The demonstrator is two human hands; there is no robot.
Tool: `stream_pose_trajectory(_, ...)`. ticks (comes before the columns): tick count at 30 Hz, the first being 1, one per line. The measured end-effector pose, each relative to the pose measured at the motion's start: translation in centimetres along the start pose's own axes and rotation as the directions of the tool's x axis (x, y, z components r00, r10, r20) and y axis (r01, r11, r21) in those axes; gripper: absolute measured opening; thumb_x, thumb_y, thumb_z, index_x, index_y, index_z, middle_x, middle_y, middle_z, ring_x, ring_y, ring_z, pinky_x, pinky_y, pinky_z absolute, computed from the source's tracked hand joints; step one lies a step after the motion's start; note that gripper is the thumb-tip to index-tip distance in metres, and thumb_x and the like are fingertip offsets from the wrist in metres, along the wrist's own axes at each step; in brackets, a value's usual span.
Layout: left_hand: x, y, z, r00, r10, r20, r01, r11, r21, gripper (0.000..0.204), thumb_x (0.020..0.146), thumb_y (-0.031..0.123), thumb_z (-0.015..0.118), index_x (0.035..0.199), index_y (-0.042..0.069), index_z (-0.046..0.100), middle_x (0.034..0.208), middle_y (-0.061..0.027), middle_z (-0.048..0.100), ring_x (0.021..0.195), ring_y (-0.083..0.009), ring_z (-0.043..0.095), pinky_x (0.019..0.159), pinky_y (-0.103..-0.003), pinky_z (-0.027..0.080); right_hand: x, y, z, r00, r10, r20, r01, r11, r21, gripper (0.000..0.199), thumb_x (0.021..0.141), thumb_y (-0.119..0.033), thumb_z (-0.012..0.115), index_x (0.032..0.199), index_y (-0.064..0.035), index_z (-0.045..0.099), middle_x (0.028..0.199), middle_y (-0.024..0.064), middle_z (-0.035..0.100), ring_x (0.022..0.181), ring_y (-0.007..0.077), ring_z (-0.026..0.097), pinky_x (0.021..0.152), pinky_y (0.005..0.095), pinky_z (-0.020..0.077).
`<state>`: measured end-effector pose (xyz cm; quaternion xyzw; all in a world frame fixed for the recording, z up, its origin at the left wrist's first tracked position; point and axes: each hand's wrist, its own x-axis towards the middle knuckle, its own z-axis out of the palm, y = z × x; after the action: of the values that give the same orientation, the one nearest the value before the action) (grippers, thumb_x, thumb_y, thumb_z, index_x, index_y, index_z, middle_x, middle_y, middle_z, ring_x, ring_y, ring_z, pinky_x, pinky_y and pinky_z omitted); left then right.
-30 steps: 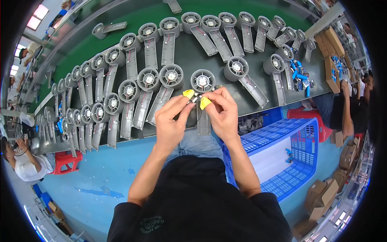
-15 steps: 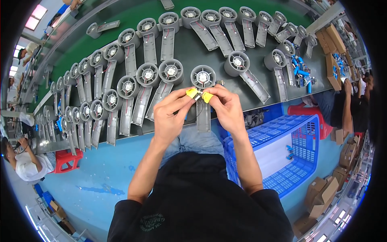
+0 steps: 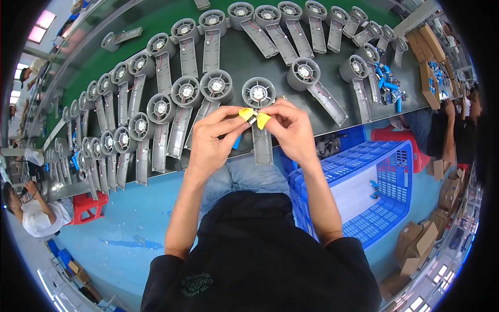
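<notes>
My left hand [image 3: 214,136] and my right hand [image 3: 292,130] meet in front of me, each closed in a pinch. Between their fingertips is a small white-and-dark wired part [image 3: 253,119], too small to make out fully. Yellow coverings [image 3: 263,120] show at the pinching fingertips of both hands. Just beyond stands a grey round fan housing [image 3: 258,92] with a spoked centre. Its grey trough-shaped handle [image 3: 262,148] extends toward me below my hands, with a thin dark wire over it. My fingers hide where the housing and handle join.
Rows of similar grey fan housings [image 3: 217,86] cover the dark worktable [image 3: 332,78]. Blue cylindrical parts [image 3: 387,83] lie in a heap at the right, near cardboard boxes [image 3: 429,86]. A blue plastic crate [image 3: 358,156] stands right of my legs. Co-workers sit at both sides.
Both hands stay pinched together over the same housing and have shifted slightly left in the picture. The view has moved a little, so the table's contents sit slightly higher.
</notes>
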<state>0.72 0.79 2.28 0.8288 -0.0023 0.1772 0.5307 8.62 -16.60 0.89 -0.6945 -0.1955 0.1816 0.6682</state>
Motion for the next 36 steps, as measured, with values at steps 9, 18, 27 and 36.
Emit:
stream_pose_trajectory(9,-0.8,0.2,0.9,0.989,0.100,-0.106,-0.082,0.984,0.160,0.020,0.080,-0.004,0.073,0.100,-0.002,0.073,0.097,-0.0123,0.070,0.079,-0.0206,0.068,0.068,-0.028,0.053,-0.4,-0.1,1.9,0.954,-0.252,-0.165,0.232,0.964,-0.133,0.014,0.077,0.005,0.069,0.091,0.0027,0.069,0.087,0.0009,0.058,0.059,0.0011,0.046,0.051,0.0175,0.0345)
stream_pose_trajectory(18,-0.9,-0.3,1.3,0.988,0.108,-0.114,-0.097,0.991,0.097,0.022,0.080,-0.005,0.072,0.102,-0.001,0.074,0.099,-0.0121,0.071,0.082,-0.0212,0.068,0.069,-0.028,0.054,-0.3,-1.0,1.0,0.974,-0.205,-0.095,0.188,0.969,-0.160,0.015,0.075,0.004,0.068,0.091,0.0020,0.069,0.085,0.0018,0.058,0.059,0.0037,0.045,0.053,0.0199,0.0364)
stream_pose_trajectory(27,-1.3,0.1,0.9,0.991,0.084,-0.106,-0.071,0.991,0.115,0.018,0.083,-0.006,0.071,0.100,-0.004,0.071,0.093,-0.0120,0.067,0.074,-0.0208,0.064,0.063,-0.028,0.050,0.0,0.3,1.2,0.888,-0.456,-0.059,0.405,0.836,-0.371,0.023,0.068,0.003,0.076,0.089,0.0003,0.069,0.086,0.0034,0.061,0.059,0.0069,0.053,0.051,0.0215,0.0431)
stream_pose_trajectory(36,-1.3,0.9,0.6,0.999,0.002,-0.052,0.003,0.995,0.104,0.018,0.083,-0.007,0.070,0.101,-0.006,0.069,0.094,-0.0107,0.067,0.077,-0.0151,0.062,0.068,-0.025,0.048,0.3,0.9,0.8,0.802,-0.597,0.010,0.527,0.700,-0.481,0.024,0.066,0.004,0.078,0.087,-0.0003,0.068,0.085,0.0043,0.063,0.061,0.0085,0.059,0.053,0.0220,0.0485)
